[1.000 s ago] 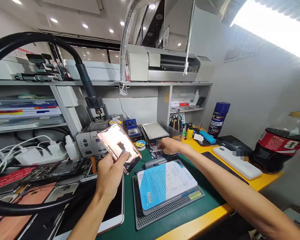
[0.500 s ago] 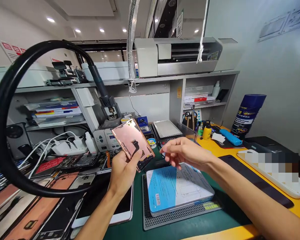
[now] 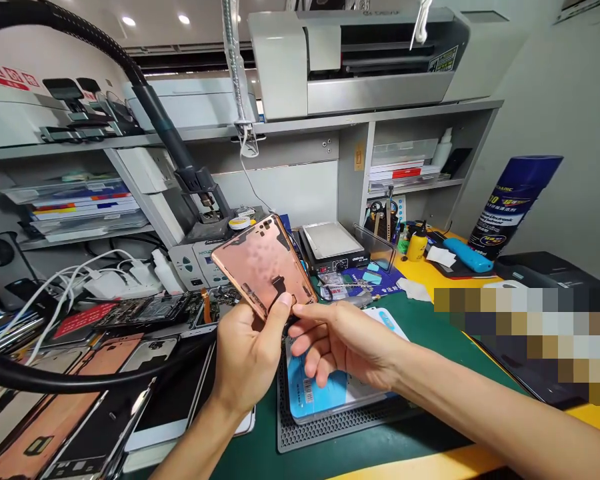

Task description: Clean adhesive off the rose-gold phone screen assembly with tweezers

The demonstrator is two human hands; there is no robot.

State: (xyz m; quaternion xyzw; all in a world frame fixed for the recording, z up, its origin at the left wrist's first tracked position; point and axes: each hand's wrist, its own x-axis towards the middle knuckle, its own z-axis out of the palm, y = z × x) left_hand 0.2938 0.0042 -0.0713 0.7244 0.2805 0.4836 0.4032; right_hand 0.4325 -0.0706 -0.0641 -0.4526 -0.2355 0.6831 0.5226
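Observation:
A copper-coloured phone frame [image 3: 265, 263] with a black flex cable is tilted up in my left hand [image 3: 250, 347], its thumb pressed on the lower part. My right hand [image 3: 345, 340] reaches the frame's lower right corner, thumb and index fingertip at the edge, the other fingers curled loosely below. Whether it pinches anything small there is hidden. Under the right hand lies a blue and white box [image 3: 325, 393] on a grey perforated mat [image 3: 337, 427].
Phone parts [image 3: 85, 373] and a looping black flexible arm [image 3: 165, 127] are at the left. Behind stands a small heating plate [image 3: 333, 241]. A yellow bottle [image 3: 417, 245] and blue spray can [image 3: 513, 207] stand at the right.
My right hand has moved left and down to the phone frame's lower corner. The view has tilted downward and come closer; the frame stays in my left hand.

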